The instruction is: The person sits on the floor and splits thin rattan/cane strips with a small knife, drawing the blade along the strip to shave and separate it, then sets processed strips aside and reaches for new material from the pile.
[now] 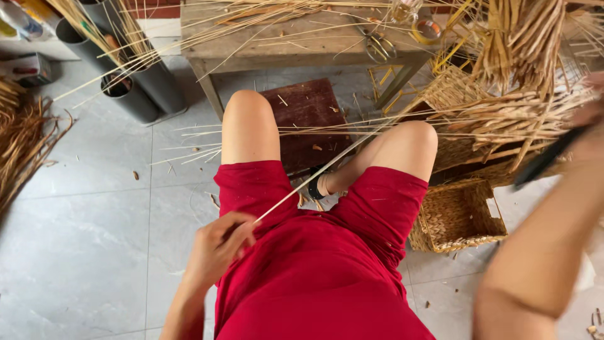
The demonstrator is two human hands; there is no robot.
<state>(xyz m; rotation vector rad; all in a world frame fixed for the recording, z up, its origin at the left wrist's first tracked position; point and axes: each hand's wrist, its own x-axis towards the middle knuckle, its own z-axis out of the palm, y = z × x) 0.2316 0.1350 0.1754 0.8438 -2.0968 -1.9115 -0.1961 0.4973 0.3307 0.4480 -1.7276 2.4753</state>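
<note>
The left hand pinches one long reed, which runs toward two o'clock. The right hand, blurred at three o'clock, grips a dark tool. One woven basket sits finished; loose reed bundles remain unworked.

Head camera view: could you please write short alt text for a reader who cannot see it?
A seated person in red shorts pinches a thin pale reed in the left hand, while the raised, blurred right hand grips a dark tool. A small woven basket sits on the grey tiled floor beside a wooden table.
</note>
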